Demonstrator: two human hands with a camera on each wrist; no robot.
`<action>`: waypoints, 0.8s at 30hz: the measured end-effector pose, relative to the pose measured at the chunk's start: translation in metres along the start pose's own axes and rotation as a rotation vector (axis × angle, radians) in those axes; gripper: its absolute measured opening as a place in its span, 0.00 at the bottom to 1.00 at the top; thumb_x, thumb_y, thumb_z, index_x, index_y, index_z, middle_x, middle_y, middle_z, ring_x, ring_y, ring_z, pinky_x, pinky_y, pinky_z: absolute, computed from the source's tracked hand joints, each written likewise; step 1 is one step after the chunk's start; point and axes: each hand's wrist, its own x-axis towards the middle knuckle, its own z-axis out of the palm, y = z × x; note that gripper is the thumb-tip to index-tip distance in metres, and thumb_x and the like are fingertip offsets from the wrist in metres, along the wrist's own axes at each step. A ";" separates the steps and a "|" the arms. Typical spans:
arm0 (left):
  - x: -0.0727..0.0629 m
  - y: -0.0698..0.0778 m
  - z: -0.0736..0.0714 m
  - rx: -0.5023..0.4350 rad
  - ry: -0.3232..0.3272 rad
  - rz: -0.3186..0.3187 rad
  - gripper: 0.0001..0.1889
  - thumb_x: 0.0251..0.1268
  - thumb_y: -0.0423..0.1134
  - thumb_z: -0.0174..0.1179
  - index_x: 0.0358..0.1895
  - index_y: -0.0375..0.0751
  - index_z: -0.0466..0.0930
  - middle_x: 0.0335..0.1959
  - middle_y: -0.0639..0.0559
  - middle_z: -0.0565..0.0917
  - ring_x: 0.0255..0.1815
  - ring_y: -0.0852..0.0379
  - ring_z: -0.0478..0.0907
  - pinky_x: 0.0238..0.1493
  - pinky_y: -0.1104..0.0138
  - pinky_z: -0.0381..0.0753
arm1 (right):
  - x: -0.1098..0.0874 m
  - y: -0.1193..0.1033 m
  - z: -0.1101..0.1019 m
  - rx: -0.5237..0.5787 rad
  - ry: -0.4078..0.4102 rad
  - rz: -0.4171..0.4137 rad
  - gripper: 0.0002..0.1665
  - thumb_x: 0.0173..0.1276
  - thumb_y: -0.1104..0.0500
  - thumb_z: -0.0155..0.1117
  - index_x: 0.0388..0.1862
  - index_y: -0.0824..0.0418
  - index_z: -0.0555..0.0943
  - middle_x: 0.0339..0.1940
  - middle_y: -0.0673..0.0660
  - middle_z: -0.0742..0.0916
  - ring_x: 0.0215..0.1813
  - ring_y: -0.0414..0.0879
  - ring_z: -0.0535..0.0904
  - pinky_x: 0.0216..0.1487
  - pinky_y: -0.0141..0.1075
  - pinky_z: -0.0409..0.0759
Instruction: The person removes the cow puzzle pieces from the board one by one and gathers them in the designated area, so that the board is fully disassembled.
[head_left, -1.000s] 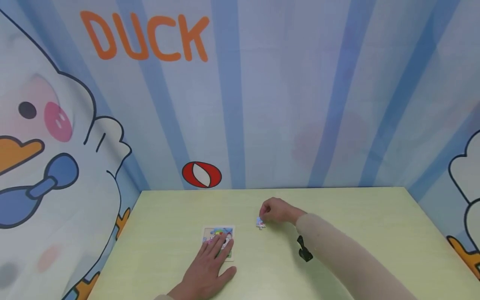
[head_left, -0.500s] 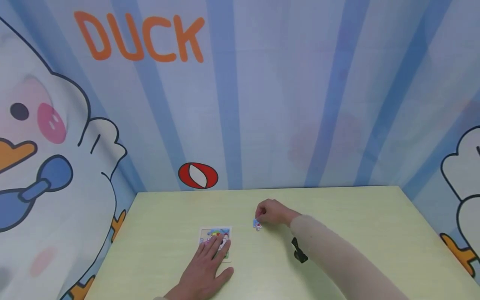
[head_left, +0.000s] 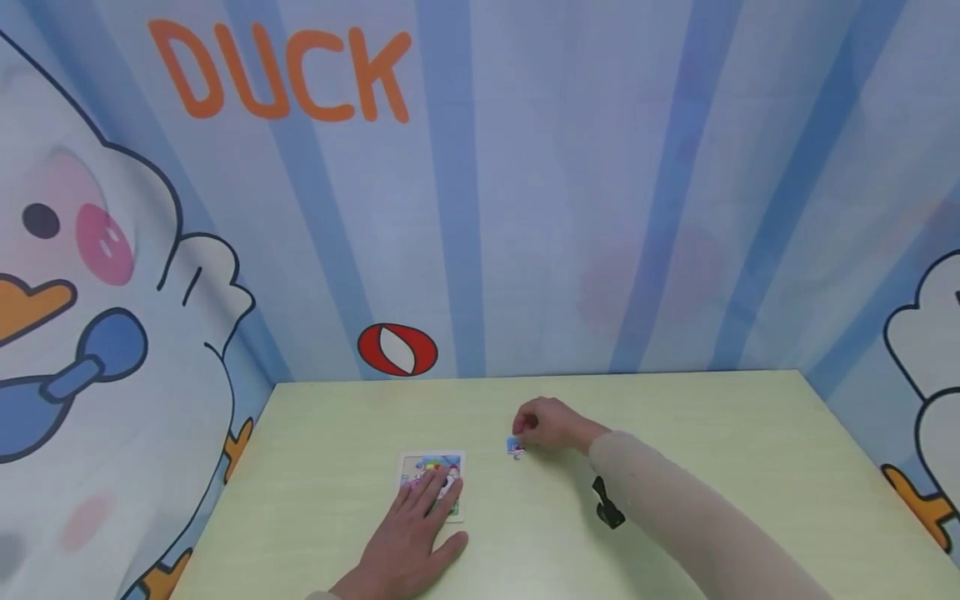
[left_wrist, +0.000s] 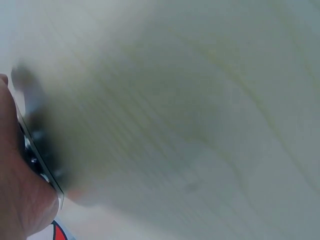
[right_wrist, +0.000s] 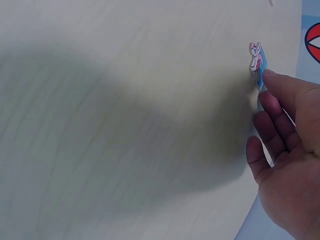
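My left hand [head_left: 408, 533] lies with fingers spread over a small jigsaw puzzle [head_left: 410, 464] in a pale frame, covering much of its colourful picture. A bare tan patch shows at the puzzle's upper left. In the left wrist view, only part of that hand [left_wrist: 22, 185] shows at the left edge. To the right of the frame, my right hand [head_left: 551, 423] pinches a small puzzle piece [head_left: 514, 447] between thumb and fingertips. The right wrist view shows this piece [right_wrist: 258, 62] printed in blue, red and white, with its knobbed edge pointing away from the thumb, close over the table.
A pale yellow wooden table [head_left: 360, 425] spreads under both hands. Behind it hangs a blue striped backdrop [head_left: 540, 208] with duck drawings. A black bow-like item [head_left: 607, 502] hangs at the right sleeve [head_left: 667, 492].
The head view shifts slightly, moving the scene a little to the left. Both hands keep nearly the same places, the left on the puzzle and the right pinching the puzzle piece.
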 end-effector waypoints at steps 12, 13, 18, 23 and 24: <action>0.000 0.000 0.001 0.023 -0.007 -0.011 0.41 0.82 0.70 0.43 0.87 0.51 0.58 0.89 0.50 0.52 0.89 0.46 0.49 0.85 0.41 0.51 | -0.003 0.000 0.009 0.024 0.023 -0.053 0.03 0.71 0.65 0.75 0.40 0.61 0.87 0.35 0.49 0.83 0.41 0.43 0.74 0.49 0.38 0.77; 0.000 0.000 0.001 0.025 -0.006 -0.010 0.41 0.82 0.70 0.42 0.87 0.51 0.58 0.89 0.50 0.52 0.89 0.46 0.49 0.85 0.41 0.51 | -0.003 0.000 0.009 0.024 0.023 -0.051 0.03 0.71 0.65 0.75 0.40 0.61 0.87 0.35 0.49 0.83 0.41 0.43 0.74 0.49 0.38 0.77; -0.001 0.000 0.001 0.025 -0.001 -0.006 0.41 0.82 0.70 0.42 0.87 0.51 0.58 0.89 0.50 0.52 0.89 0.46 0.49 0.85 0.41 0.51 | -0.003 -0.001 0.008 0.034 0.029 -0.025 0.03 0.71 0.64 0.75 0.40 0.60 0.88 0.36 0.49 0.84 0.41 0.42 0.76 0.49 0.38 0.79; -0.001 0.000 0.001 0.019 0.004 -0.002 0.40 0.83 0.69 0.43 0.87 0.51 0.58 0.89 0.50 0.53 0.89 0.46 0.49 0.85 0.41 0.51 | 0.002 -0.009 0.003 0.074 0.039 0.003 0.03 0.72 0.63 0.74 0.42 0.58 0.88 0.37 0.49 0.85 0.41 0.42 0.78 0.49 0.39 0.80; -0.001 0.000 0.001 0.017 0.004 -0.002 0.40 0.83 0.69 0.43 0.87 0.50 0.58 0.89 0.49 0.53 0.89 0.45 0.49 0.85 0.41 0.51 | 0.003 -0.011 0.002 0.082 0.034 0.001 0.03 0.72 0.63 0.74 0.43 0.58 0.88 0.37 0.49 0.85 0.41 0.42 0.78 0.49 0.39 0.80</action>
